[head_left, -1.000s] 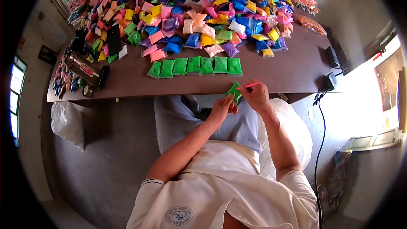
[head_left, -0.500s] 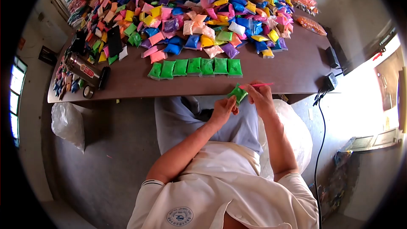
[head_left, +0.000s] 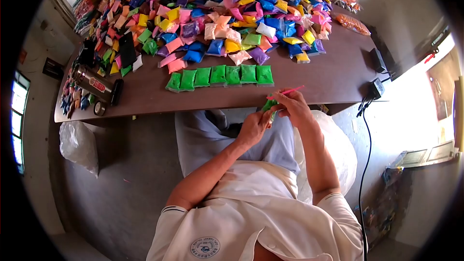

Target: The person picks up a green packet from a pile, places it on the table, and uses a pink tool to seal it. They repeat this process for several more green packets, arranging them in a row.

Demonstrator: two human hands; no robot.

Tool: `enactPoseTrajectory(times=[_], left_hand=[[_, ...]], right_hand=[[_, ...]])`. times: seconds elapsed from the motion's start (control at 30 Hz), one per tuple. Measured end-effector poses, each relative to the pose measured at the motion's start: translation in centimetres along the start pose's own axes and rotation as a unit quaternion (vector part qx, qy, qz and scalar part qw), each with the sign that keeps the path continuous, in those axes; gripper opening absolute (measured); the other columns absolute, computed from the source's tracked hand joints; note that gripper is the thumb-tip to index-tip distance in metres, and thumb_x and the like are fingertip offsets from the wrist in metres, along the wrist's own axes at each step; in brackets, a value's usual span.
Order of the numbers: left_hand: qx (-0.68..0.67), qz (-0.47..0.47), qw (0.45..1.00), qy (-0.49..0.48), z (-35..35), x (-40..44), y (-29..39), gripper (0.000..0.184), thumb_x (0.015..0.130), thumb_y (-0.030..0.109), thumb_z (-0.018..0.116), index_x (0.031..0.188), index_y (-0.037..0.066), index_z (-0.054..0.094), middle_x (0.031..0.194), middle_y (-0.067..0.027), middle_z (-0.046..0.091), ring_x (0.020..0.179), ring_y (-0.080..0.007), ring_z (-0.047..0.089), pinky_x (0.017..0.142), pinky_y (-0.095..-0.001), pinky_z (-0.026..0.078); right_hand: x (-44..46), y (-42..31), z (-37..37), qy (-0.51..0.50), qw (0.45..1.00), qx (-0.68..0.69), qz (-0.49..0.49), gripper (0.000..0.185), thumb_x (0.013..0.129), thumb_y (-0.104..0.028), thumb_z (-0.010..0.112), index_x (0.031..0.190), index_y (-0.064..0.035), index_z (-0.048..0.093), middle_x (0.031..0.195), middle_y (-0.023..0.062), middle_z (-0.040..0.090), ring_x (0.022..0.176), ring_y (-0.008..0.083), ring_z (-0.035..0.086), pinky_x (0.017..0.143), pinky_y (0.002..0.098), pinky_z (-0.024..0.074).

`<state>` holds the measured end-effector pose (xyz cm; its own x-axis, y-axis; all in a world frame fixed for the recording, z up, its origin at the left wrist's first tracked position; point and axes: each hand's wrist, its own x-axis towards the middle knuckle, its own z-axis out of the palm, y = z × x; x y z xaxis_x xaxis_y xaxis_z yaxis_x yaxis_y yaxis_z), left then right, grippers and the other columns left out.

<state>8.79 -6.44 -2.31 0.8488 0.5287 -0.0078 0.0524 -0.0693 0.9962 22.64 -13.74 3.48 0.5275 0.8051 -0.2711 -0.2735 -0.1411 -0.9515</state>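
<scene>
Brown tbl (head_left: 324,77); pink stick (head_left: 296,88) approx L-R

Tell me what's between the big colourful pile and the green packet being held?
A row of seven green packets lies there, then a strip of brown tabletop before the held green packet. The head view shows it.

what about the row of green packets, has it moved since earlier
No: judged against the brown table, the row of green packets stays put; only the view shifts slightly.
</scene>
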Motion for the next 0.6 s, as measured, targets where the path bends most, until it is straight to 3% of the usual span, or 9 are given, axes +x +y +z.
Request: enactPoseTrajectory(times=[0.1, 0.17, 0.23, 0.27, 0.37, 0.6], left_hand=[[0.006, -0.013, 1.000, -0.020, -0.5, 0.2, -1.2, 0.045, 0.092, 0.039, 0.047, 0.071, 0.000, 0.054, 0.063, -0.0032, 0.054, 0.061, -0.0117, 0.051, 0.059, -0.0267, 0.042], [0.003, -0.024, 0.999, -0.035, -0.8, 0.1, -1.2, 0.044, 0.092, 0.040, 0.047, 0.072, 0.001, 0.054, 0.065, -0.0036, 0.055, 0.063, -0.0116, 0.051, 0.061, -0.0269, 0.042], [-0.120, 0.001, 0.991, -0.052, -1.0, 0.1, -1.1, 0.048, 0.090, 0.049, 0.045, 0.072, 0.005, 0.053, 0.071, -0.0056, 0.057, 0.069, -0.0127, 0.054, 0.067, -0.0278, 0.044], [-0.120, 0.001, 0.991, -0.053, -1.2, 0.1, -1.1, 0.048, 0.090, 0.049, 0.045, 0.072, 0.005, 0.053, 0.071, -0.0056, 0.057, 0.069, -0.0127, 0.054, 0.067, -0.0278, 0.044], [-0.289, -0.123, 0.946, -0.073, -1.6, -0.2, -1.4, 0.057, 0.084, 0.063, 0.039, 0.071, 0.008, 0.052, 0.078, -0.0081, 0.060, 0.076, -0.0182, 0.058, 0.078, -0.0311, 0.046], [-0.449, -0.152, 0.876, -0.086, -1.2, 0.4, -0.9, 0.048, 0.087, 0.056, 0.043, 0.075, 0.010, 0.051, 0.076, -0.0060, 0.060, 0.072, -0.0172, 0.058, 0.073, -0.0314, 0.047]], right_hand=[[0.7, 0.6, -0.7, -0.026, 0.999, 0.016, 0.014, 0.021, 0.086, -0.026, 0.059, 0.089, -0.0055, 0.059, 0.076, 0.0006, 0.061, 0.056, 0.0065, 0.057, 0.045, 0.0184, 0.0440], [0.7, 0.7, -1.0, -0.045, 0.992, 0.113, 0.024, 0.017, 0.086, -0.024, 0.060, 0.086, -0.0070, 0.058, 0.073, 0.0001, 0.060, 0.055, 0.0072, 0.056, 0.045, 0.0192, 0.0432], [1.2, 1.2, -1.5, -0.054, 0.984, 0.167, 0.008, 0.015, 0.086, -0.023, 0.060, 0.085, -0.0078, 0.058, 0.074, 0.0003, 0.059, 0.056, 0.0077, 0.056, 0.048, 0.0201, 0.0437], [1.4, 1.5, -1.7, -0.066, 0.973, 0.220, -0.007, 0.013, 0.086, -0.021, 0.060, 0.084, -0.0087, 0.057, 0.075, 0.0004, 0.059, 0.058, 0.0083, 0.055, 0.051, 0.0210, 0.0443], [1.6, 1.8, -2.0, -0.123, 0.942, 0.308, -0.048, 0.012, 0.085, -0.020, 0.060, 0.083, -0.0086, 0.057, 0.079, 0.0014, 0.058, 0.064, 0.0093, 0.055, 0.058, 0.0225, 0.0447], [1.8, 2.5, -0.8, -0.159, 0.943, 0.289, -0.050, 0.013, 0.085, -0.018, 0.061, 0.085, -0.0062, 0.057, 0.088, 0.0039, 0.059, 0.071, 0.0110, 0.055, 0.062, 0.0234, 0.0456]])
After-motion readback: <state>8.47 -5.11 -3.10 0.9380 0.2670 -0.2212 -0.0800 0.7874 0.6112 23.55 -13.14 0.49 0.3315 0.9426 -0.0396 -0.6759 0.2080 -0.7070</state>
